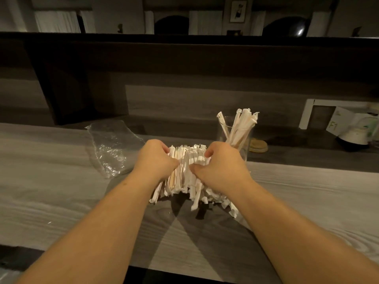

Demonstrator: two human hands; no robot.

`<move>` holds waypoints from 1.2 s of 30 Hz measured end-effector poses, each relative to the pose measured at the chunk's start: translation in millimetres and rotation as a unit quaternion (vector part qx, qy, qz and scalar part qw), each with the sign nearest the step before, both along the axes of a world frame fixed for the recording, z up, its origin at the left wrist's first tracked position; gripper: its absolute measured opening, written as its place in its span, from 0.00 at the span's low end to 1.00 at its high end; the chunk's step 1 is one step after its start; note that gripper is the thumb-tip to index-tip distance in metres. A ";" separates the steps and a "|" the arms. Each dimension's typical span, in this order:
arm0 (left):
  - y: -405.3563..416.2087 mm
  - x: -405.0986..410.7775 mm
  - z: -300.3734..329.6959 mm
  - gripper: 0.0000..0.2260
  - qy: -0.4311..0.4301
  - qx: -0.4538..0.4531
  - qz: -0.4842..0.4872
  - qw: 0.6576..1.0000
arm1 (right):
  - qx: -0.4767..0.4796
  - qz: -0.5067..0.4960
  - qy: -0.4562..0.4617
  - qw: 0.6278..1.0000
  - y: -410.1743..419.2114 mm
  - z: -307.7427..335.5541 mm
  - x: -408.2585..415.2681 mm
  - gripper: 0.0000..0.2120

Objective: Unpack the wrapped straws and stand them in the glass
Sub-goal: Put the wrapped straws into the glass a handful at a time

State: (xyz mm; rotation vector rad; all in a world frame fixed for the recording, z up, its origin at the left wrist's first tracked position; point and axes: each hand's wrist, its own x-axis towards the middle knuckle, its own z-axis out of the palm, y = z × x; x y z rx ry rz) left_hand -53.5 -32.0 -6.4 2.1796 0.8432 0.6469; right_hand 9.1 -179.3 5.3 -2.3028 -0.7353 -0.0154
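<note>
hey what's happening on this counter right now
A person is gathering a big bundle of paper-wrapped straws on the wooden counter, left hand and right hand each closed around a side of it. A few straws already stand in the clear glass just behind the right hand. The empty plastic wrapper lies to the left.

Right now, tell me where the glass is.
In the head view the glass stands on the counter to the right, just behind the right hand, with some wrapped straws already standing in it and a stack of round coasters beside it.
</note>
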 end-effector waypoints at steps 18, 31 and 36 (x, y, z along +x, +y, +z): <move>-1.3 -2.2 0.0 0.07 -0.080 -0.078 0.043 0.993 | 0.110 -0.002 0.025 0.994 -8.5 -2.4 3.7 0.11; -1.9 -1.6 -1.6 0.03 -0.059 -0.083 0.017 0.995 | -0.010 -0.011 0.014 1.000 -4.0 -2.7 2.5 0.07; -2.4 -1.4 0.2 0.10 -0.094 -0.080 0.043 0.991 | 0.005 -0.003 0.006 1.000 -7.8 4.2 -5.5 0.01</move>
